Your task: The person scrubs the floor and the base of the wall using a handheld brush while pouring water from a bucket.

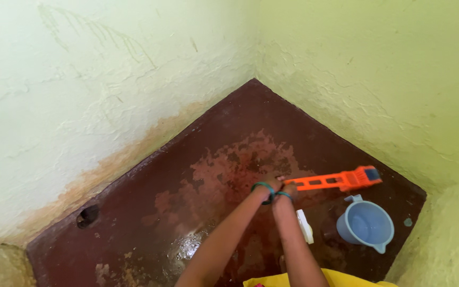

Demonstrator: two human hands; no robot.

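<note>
An orange long-handled scrub brush (pixel 336 181) lies low over the dark red floor (pixel 187 175), its head toward the right-hand wall (pixel 378 79) and its handle end gripped by the person. Both hands meet at that end: the left hand (pixel 270 187) and the right hand (pixel 289 189) are each closed around the handle, close together, with green bangles at both wrists.

The floor beneath and ahead of the hands is blotchy, with paler worn patches, and it glistens wet nearer the person. On such a slick surface the feet could slip as weight goes onto the brush, and a hard push might drive the brush head into the wall.

Just below the brush head stands a pale blue plastic jug (pixel 366 225). It appears to hold some water, though how much cannot be told. A wide stroke of the handle could knock it over and spill it. A small white object (pixel 304 226), perhaps a bar of soap, lies between the right forearm and the jug.

A round drain hole (pixel 87 215) sits at the foot of the left wall (pixel 81 106), well apart from the hands.
</note>
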